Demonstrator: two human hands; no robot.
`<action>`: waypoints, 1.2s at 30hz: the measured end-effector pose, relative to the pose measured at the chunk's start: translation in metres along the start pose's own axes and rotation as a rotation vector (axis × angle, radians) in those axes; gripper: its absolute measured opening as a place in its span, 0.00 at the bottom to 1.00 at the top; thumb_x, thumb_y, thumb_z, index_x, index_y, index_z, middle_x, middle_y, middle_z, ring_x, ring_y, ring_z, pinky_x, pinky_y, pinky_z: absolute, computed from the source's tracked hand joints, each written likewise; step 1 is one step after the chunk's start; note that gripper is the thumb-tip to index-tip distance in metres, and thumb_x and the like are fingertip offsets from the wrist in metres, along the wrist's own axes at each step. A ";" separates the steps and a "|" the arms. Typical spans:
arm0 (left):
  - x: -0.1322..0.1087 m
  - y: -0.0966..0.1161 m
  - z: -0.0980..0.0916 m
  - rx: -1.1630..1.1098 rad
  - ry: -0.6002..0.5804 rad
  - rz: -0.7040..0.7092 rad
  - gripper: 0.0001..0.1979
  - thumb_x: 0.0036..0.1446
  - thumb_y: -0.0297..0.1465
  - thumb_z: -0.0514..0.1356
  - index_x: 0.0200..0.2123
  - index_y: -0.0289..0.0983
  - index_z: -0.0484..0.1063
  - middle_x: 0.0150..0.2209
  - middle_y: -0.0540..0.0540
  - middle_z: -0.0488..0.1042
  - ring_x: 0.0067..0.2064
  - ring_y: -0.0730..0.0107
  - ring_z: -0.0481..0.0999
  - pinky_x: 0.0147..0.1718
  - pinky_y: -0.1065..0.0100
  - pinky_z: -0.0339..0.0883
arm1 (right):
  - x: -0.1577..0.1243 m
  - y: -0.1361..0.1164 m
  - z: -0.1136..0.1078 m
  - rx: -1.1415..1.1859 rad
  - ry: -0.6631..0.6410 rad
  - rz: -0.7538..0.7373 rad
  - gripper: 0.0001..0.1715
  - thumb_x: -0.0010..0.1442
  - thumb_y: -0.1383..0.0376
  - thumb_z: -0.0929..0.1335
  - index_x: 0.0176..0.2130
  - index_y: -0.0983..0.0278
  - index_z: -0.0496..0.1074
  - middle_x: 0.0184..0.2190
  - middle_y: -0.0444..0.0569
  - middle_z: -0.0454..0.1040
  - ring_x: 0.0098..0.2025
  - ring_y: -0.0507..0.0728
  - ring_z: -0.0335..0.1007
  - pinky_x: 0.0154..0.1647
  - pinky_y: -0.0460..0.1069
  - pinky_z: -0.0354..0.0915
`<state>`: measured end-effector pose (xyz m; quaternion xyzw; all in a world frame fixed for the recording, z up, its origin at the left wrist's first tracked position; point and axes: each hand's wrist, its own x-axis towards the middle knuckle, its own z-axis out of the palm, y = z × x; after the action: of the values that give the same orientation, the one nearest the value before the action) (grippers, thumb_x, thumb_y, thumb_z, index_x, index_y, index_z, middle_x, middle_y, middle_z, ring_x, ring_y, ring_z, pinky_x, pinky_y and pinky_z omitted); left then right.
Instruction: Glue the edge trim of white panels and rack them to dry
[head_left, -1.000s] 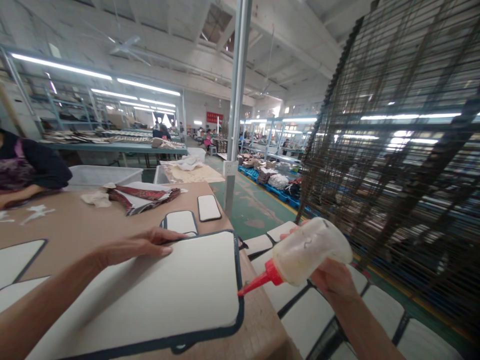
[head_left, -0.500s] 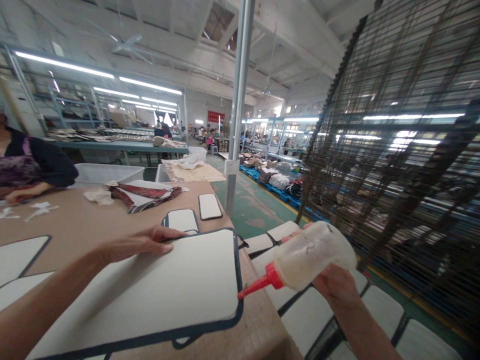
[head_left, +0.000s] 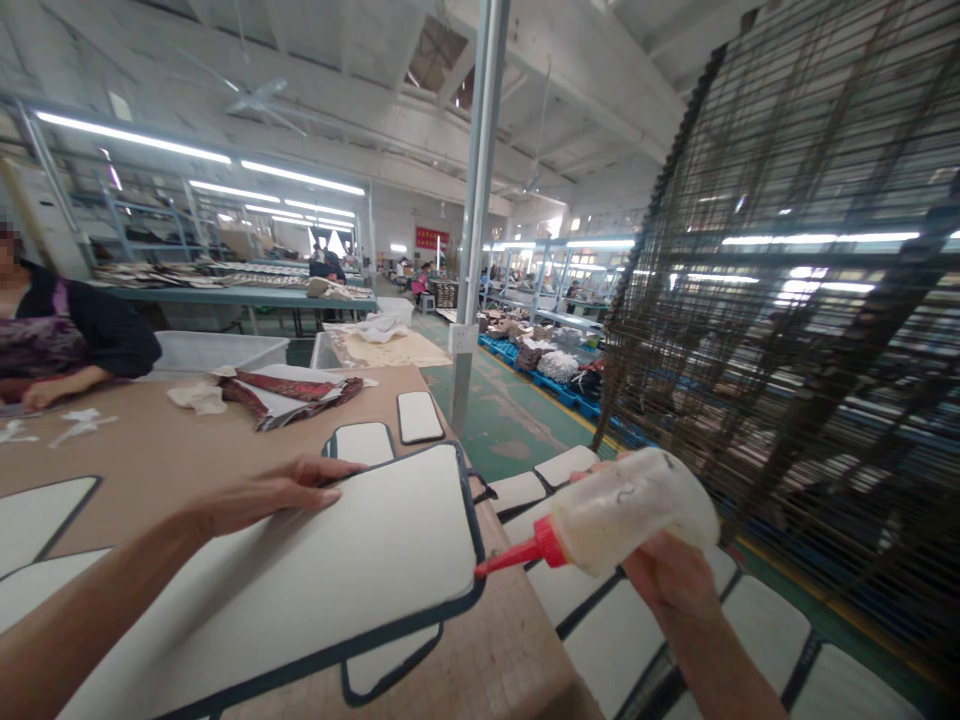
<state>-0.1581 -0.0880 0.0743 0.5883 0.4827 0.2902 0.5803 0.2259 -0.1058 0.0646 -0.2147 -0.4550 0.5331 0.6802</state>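
Note:
My left hand (head_left: 289, 490) pinches the upper edge of a large white panel (head_left: 360, 570) with a dark blue border, which is tilted above the brown table (head_left: 480, 665). A translucent squeeze bottle (head_left: 637, 510) with a red nozzle (head_left: 517, 555) lies sideways in my right hand (head_left: 671, 575). The nozzle's tip is at the panel's dark border, near its right corner. Part of a smaller bordered panel (head_left: 390, 660) shows beneath the large one.
Small bordered panels (head_left: 420, 416) and red patterned fabric (head_left: 292, 395) lie on the table. A person (head_left: 82, 325) sits at the left. More white panels (head_left: 615, 630) are at the lower right, beside a wire rack (head_left: 795, 300). A metal post (head_left: 476, 200) stands ahead.
The large panel has tilted and shifted slightly up and left, uncovering more of the small panel beneath it. The red nozzle tip has moved slightly up along the border.

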 end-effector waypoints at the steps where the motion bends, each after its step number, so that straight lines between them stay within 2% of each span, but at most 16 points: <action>1: 0.000 0.000 -0.001 0.008 -0.011 0.004 0.29 0.51 0.36 0.61 0.57 0.35 0.69 0.45 0.48 0.80 0.45 0.55 0.77 0.42 0.66 0.70 | -0.001 0.001 -0.001 0.005 0.003 -0.007 0.40 0.36 0.58 0.80 0.49 0.54 0.72 0.46 0.53 0.78 0.52 0.70 0.71 0.54 0.65 0.65; 7: 0.000 -0.010 -0.002 -0.003 0.012 0.006 0.30 0.51 0.38 0.63 0.57 0.36 0.69 0.49 0.48 0.78 0.48 0.55 0.75 0.44 0.66 0.70 | -0.008 0.009 -0.010 -0.018 0.014 -0.063 0.33 0.44 0.59 0.78 0.50 0.56 0.72 0.48 0.55 0.76 0.56 0.70 0.67 0.56 0.65 0.63; 12: 0.004 -0.019 -0.001 -0.076 0.071 0.061 0.30 0.50 0.37 0.65 0.57 0.35 0.70 0.47 0.47 0.79 0.47 0.56 0.76 0.43 0.67 0.70 | -0.007 0.012 -0.008 0.011 0.048 -0.120 0.34 0.44 0.59 0.78 0.51 0.55 0.72 0.45 0.55 0.78 0.54 0.71 0.69 0.57 0.66 0.62; 18: 0.007 -0.023 -0.001 -0.184 0.017 -0.013 0.31 0.51 0.37 0.66 0.58 0.38 0.68 0.47 0.45 0.80 0.44 0.58 0.79 0.41 0.67 0.72 | -0.005 0.019 -0.005 0.021 0.101 -0.204 0.29 0.41 0.60 0.79 0.45 0.57 0.76 0.39 0.55 0.80 0.48 0.71 0.74 0.56 0.68 0.62; 22: 0.009 -0.025 0.006 -0.266 0.052 0.007 0.31 0.48 0.37 0.68 0.57 0.38 0.70 0.45 0.45 0.80 0.40 0.59 0.80 0.35 0.69 0.74 | -0.002 0.021 -0.003 0.012 0.155 -0.221 0.31 0.41 0.59 0.79 0.47 0.58 0.76 0.39 0.55 0.80 0.46 0.70 0.75 0.55 0.68 0.63; 29: 0.013 -0.025 0.018 -0.358 0.189 -0.013 0.32 0.45 0.36 0.70 0.55 0.37 0.71 0.39 0.46 0.83 0.34 0.63 0.81 0.31 0.72 0.74 | 0.000 0.026 0.003 0.018 0.221 -0.281 0.28 0.42 0.61 0.79 0.45 0.58 0.77 0.37 0.53 0.81 0.38 0.66 0.78 0.51 0.66 0.67; 32: 0.015 -0.028 0.021 -0.384 0.247 0.003 0.30 0.44 0.35 0.71 0.53 0.38 0.74 0.39 0.48 0.83 0.35 0.64 0.81 0.31 0.73 0.74 | 0.004 0.028 0.002 0.016 0.290 -0.323 0.30 0.42 0.61 0.79 0.47 0.58 0.76 0.38 0.53 0.81 0.39 0.65 0.78 0.48 0.64 0.71; 36: 0.018 -0.031 0.023 -0.402 0.209 0.010 0.27 0.45 0.36 0.70 0.51 0.42 0.75 0.43 0.49 0.82 0.40 0.61 0.81 0.35 0.71 0.74 | 0.008 0.032 0.001 0.017 0.291 -0.355 0.33 0.44 0.62 0.78 0.50 0.58 0.73 0.40 0.54 0.80 0.41 0.65 0.78 0.43 0.61 0.74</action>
<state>-0.1379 -0.0855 0.0370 0.4299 0.4697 0.4427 0.6313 0.2085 -0.0875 0.0433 -0.2000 -0.3784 0.3724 0.8235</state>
